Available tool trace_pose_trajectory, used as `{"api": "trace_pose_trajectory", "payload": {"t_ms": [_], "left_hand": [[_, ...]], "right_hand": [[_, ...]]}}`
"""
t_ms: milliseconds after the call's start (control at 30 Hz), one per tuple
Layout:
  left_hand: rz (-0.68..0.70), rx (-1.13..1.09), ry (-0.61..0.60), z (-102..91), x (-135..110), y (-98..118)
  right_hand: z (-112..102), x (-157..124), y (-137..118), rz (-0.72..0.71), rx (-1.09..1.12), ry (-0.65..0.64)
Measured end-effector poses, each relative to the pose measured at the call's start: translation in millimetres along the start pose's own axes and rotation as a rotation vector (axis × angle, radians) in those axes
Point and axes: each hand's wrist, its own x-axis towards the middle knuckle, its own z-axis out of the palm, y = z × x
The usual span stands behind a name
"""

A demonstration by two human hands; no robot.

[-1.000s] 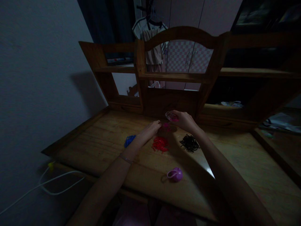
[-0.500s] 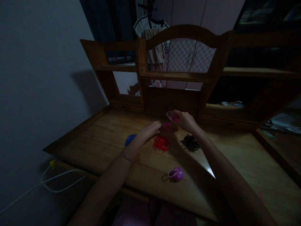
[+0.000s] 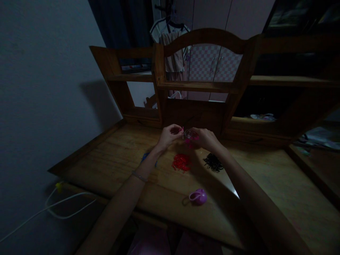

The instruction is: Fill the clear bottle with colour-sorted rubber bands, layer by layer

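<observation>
My left hand (image 3: 167,137) pinches a few pink elastic bands (image 3: 182,130) between thumb and fingertips, just left of the mouth of a small clear container (image 3: 187,133). My right hand (image 3: 206,137) is closed around that container, which lies tilted with its opening to the left and shows pink inside. Below it, a pile of pink bands (image 3: 188,143) lies on the desk, partly hidden. Closer to me are a red pile of bands (image 3: 181,162), a black pile (image 3: 213,162) and a blue pile (image 3: 145,157), the last partly behind my left forearm.
A purple ball-shaped piece with a loop (image 3: 201,197) rests near the front of the wooden desk (image 3: 106,170). A wooden shelf unit (image 3: 196,86) rises along the back edge. A white cable (image 3: 69,195) hangs at the left, beside the wall.
My left hand has risen from near the pink pile to the container's mouth, now with pink bands in its fingertips. The container has shifted slightly left and down in my right hand.
</observation>
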Motion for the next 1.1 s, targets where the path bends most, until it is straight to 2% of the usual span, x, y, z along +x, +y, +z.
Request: {"api": "trace_pose_trajectory", "payload": {"t_ms": [100, 267, 500, 600, 667, 767, 833, 900, 967, 1033, 1100], "left_hand": [[0.034, -0.010, -0.020, 2.7, -2, 9], [0.148, 0.210, -0.052, 1.3, -7, 15], [0.345, 0.397, -0.073, -5.5, -3, 6], [0.386, 0.437, -0.094, -4.5, -2, 3], [0.382, 0.461, -0.059, -3.5, -2, 6], [0.333, 0.461, 0.004, -8.1, -1, 13], [0.262, 0.475, 0.025, -19.1, 0, 16], [0.135, 0.529, 0.011, -35.7, 1, 12], [-0.038, 0.601, -0.111, -53.0, 0, 3], [-0.194, 0.650, -0.332, -65.6, -4, -10], [-0.264, 0.672, -0.515, -71.2, -7, -20]], "right_hand": [[3, 0, -3, -0.046, -0.018, -0.030], [5, 0, -4, -0.054, -0.036, -0.030], [3, 0, -4, -0.069, -0.011, 0.005], [2, 0, -3, -0.054, -0.011, -0.001], [2, 0, -3, -0.056, -0.013, -0.001], [2, 1, -3, -0.063, -0.011, 0.006], [2, 1, -2, -0.060, -0.009, 0.013], [1, 1, 0, -0.048, -0.010, 0.017], [0, 1, 1, -0.038, -0.010, 0.018], [-1, 1, 3, -0.020, -0.015, 0.013], [-1, 1, 4, -0.017, -0.014, 0.010]]}}
